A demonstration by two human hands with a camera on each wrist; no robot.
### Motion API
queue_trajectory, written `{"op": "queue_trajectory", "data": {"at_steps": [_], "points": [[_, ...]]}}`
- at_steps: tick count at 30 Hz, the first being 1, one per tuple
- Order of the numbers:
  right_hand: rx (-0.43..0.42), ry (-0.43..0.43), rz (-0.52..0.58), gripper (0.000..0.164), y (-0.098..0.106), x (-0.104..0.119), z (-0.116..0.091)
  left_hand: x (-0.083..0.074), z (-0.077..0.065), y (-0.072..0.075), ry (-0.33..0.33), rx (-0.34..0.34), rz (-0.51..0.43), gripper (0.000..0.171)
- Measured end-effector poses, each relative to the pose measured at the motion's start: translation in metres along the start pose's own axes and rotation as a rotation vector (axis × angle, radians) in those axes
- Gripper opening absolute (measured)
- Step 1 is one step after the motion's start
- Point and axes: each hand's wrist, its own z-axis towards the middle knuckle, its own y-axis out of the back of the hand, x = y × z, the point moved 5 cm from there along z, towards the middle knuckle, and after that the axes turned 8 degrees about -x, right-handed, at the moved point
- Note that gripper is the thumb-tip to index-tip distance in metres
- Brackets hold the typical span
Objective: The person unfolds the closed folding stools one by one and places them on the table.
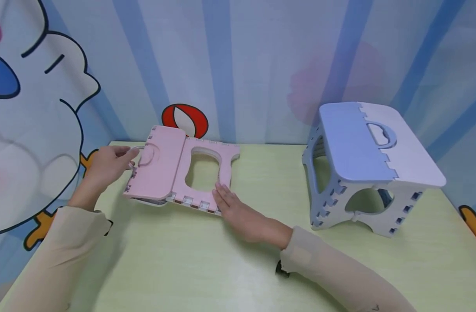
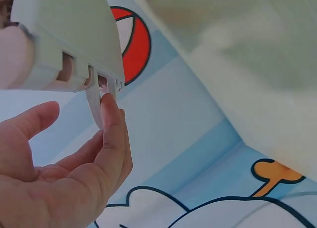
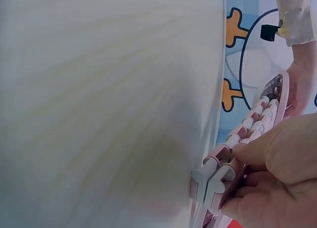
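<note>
A pink folding stool (image 1: 160,162) lies folded flat near the back of the table, its leg frame with a large opening pointing right. My left hand (image 1: 109,167) is at the stool's left end, fingers hooked round the thin carrying handle (image 2: 94,106); the thumb stands away from it in the left wrist view. At the other end, my right hand (image 1: 242,216) holds the near corner of the leg frame, with fingers over the top face. The right thumb lies against the hinged edge (image 3: 237,131) in the right wrist view.
An unfolded blue and white stool (image 1: 359,143) stands upright on the right side of the pale green table (image 1: 191,268). Behind the table hangs a striped blue cartoon backdrop (image 1: 253,78).
</note>
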Motion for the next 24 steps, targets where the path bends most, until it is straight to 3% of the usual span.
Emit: {"op": "queue_trajectory", "data": {"at_steps": [7, 14, 24], "points": [[-0.036, -0.007, 0.048, 0.064, 0.001, -0.002, -0.004, -0.014, -0.006, 0.012, -0.078, -0.016, -0.050, 0.086], [-0.057, -0.020, 0.076, 0.068, 0.002, -0.003, -0.006, -0.022, -0.009, 0.016, -0.069, -0.012, -0.082, 0.086], [-0.090, -0.012, 0.171, 0.054, 0.005, -0.008, -0.011, -0.034, -0.011, 0.022, -0.083, -0.056, -0.115, 0.078]]}}
